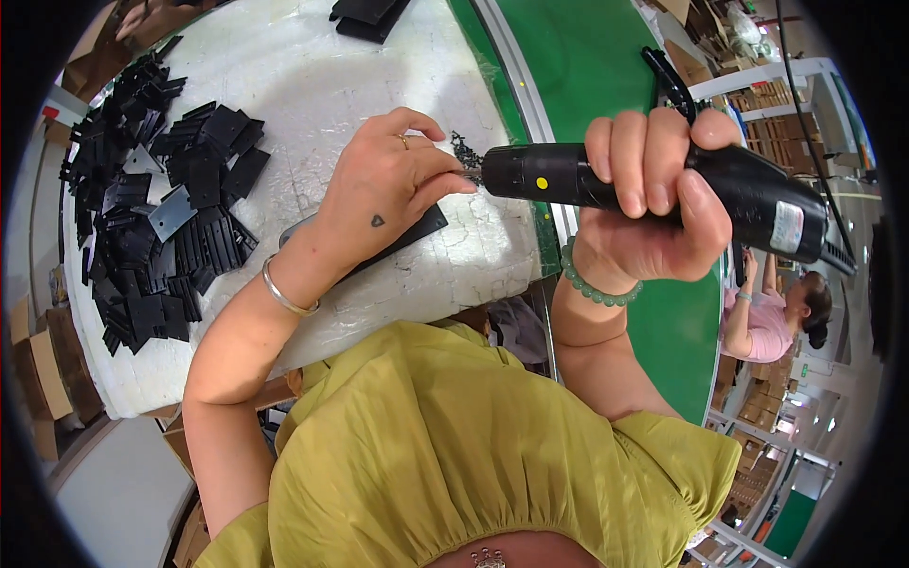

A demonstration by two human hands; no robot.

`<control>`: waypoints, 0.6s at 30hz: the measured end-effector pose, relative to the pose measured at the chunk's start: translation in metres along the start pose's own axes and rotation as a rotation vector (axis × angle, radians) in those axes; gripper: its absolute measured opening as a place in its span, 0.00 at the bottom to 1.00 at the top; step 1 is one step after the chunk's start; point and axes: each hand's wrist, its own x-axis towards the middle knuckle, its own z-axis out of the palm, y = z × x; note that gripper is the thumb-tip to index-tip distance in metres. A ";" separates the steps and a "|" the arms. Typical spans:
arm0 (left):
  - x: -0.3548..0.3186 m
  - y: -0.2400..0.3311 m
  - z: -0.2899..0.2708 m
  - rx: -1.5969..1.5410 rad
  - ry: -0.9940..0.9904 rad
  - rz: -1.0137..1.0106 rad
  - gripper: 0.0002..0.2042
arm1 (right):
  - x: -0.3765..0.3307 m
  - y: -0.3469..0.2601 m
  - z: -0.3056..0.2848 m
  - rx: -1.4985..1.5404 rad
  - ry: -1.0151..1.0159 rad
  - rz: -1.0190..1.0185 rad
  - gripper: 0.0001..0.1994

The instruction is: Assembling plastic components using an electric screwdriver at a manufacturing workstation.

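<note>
My right hand [653, 199] is wrapped round a black electric screwdriver [757, 194] with a yellow dot near its nose; its cord trails off to the right. The tool lies nearly level, pointing left. My left hand [379, 180] pinches with thumb and forefinger right at the screwdriver's tip; whatever is between them is too small to make out. Just beyond the fingertips is a small heap of dark screws [462, 151]. Beneath my left hand and wrist, partly covered, a flat black plate [417, 235] rests on the white padded work surface [294, 95].
Many black plates and brackets [204, 180] are piled at the left, a few silvery. More black plates [369, 17] lie at the far edge. A metal rail [525, 85] borders the green table [606, 57]. At right, a person in pink [762, 322] works near shelves of cartons.
</note>
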 end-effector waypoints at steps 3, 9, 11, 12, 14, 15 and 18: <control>-0.005 0.006 0.002 -0.200 0.020 -0.142 0.05 | 0.000 -0.004 0.002 0.010 -0.058 -0.002 0.17; -0.025 0.008 0.000 -0.801 0.080 -0.638 0.07 | -0.002 -0.016 0.003 0.042 -0.122 0.000 0.19; -0.030 0.006 -0.004 -1.038 0.076 -0.717 0.06 | -0.002 -0.018 0.006 0.065 -0.118 -0.023 0.20; -0.032 0.006 -0.005 -1.276 0.072 -0.794 0.06 | -0.001 -0.019 0.010 0.089 -0.114 -0.044 0.20; -0.035 0.008 -0.005 -1.446 0.129 -0.867 0.06 | -0.002 -0.021 0.021 0.041 -0.045 -0.015 0.15; -0.036 0.010 -0.005 -1.616 0.187 -0.937 0.06 | -0.003 -0.020 0.023 0.050 -0.051 -0.012 0.15; -0.036 0.020 -0.004 -1.750 0.258 -0.981 0.08 | -0.003 -0.015 0.026 0.070 -0.061 -0.012 0.14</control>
